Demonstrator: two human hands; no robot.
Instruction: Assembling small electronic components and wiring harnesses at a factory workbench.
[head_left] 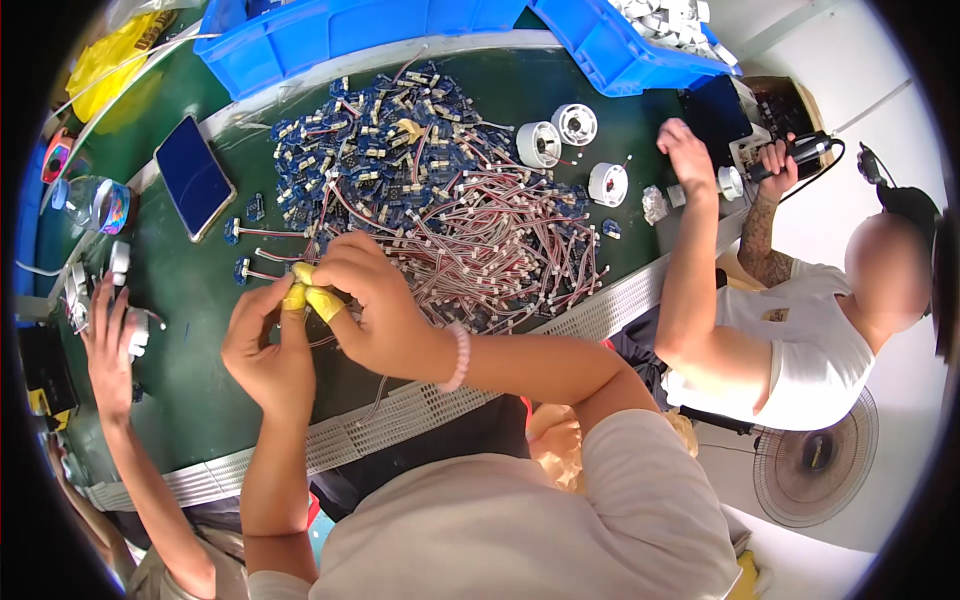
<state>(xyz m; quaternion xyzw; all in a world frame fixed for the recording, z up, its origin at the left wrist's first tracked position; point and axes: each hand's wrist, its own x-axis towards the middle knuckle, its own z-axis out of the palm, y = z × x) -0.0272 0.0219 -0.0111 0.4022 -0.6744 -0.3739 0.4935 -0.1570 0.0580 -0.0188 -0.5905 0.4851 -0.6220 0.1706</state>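
Observation:
My left hand (pixel 268 350) and my right hand (pixel 368 290) meet over the green table, their fingers pinched together. Yellow coverings (pixel 322 302) wrap several fingertips. Whatever small thing they hold is mostly hidden by the fingers; a thin wire shows just below them. Beyond my hands spreads a heap of small blue circuit boards (pixel 350 160) with white connectors. A tangle of red, white and dark cables (pixel 490 235) with white plugs lies against its near right side. Left of my fingertips rest two boards with cables attached, one of them a blue board (pixel 241 268).
A phone (pixel 195 180) and a plastic bottle (pixel 98 204) lie at left. Blue bins (pixel 330 45) line the far edge. White round housings (pixel 608 184) stand at right. A co-worker's hand (pixel 108 335) reaches in at left; another person (pixel 770 330) works at right with a dark tool.

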